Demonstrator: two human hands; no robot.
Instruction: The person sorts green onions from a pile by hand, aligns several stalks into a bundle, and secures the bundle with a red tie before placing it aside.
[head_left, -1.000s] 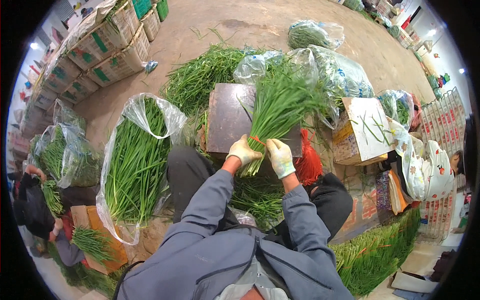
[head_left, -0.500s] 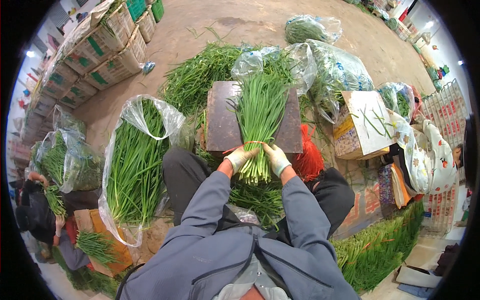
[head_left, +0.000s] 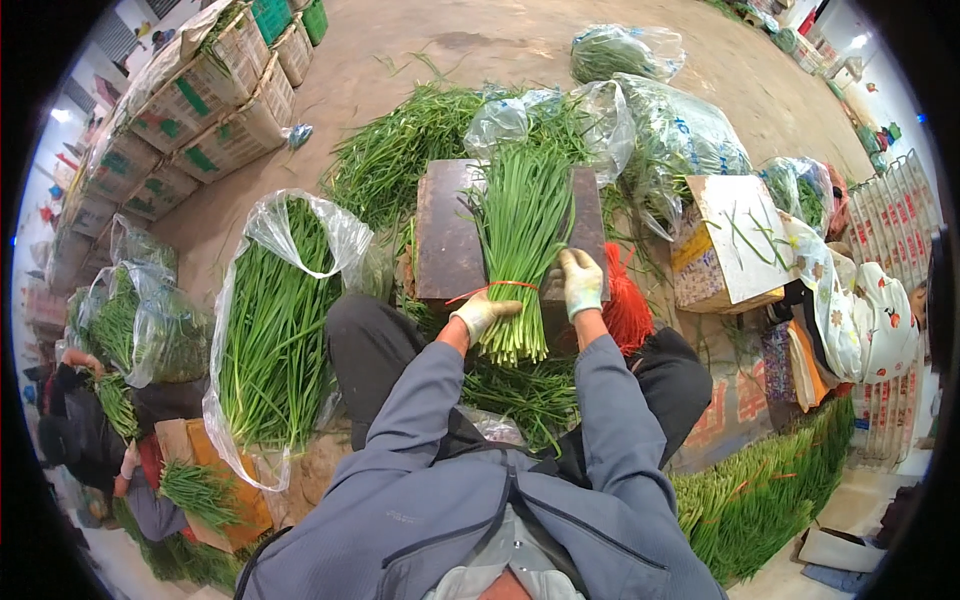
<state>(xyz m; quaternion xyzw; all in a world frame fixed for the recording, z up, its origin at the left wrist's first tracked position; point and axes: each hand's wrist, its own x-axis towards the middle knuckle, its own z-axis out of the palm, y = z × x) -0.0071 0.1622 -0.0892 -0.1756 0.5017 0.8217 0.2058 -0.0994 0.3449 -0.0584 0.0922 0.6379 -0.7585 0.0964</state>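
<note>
A thick bunch of garlic chives (head_left: pixel 525 205) lies on a dark, worn board (head_left: pixel 450 230), its pale cut ends pointing toward me past the near edge. Round its lower part runs a thin red tie (head_left: pixel 510 284), with a loose end sticking out to the left. My gloved left hand (head_left: pixel 484 314) is wrapped round the bunch just below the tie. At the right side of the bunch is my gloved right hand (head_left: pixel 580 282), its fingers bent together near the leaves; what they pinch, if anything, is too small to make out.
A bundle of red ties (head_left: pixel 627 305) hangs at the board's right. To the left stands an open plastic bag of chives (head_left: pixel 275 330); loose chives (head_left: pixel 395 150) lie beyond the board. Tied bunches (head_left: pixel 765 490) are lined up at lower right. Another person (head_left: pixel 75 410) handles chives at far left.
My right hand has come off the lower stems and moved up and to the right, beside the bunch. My left hand keeps its hold.
</note>
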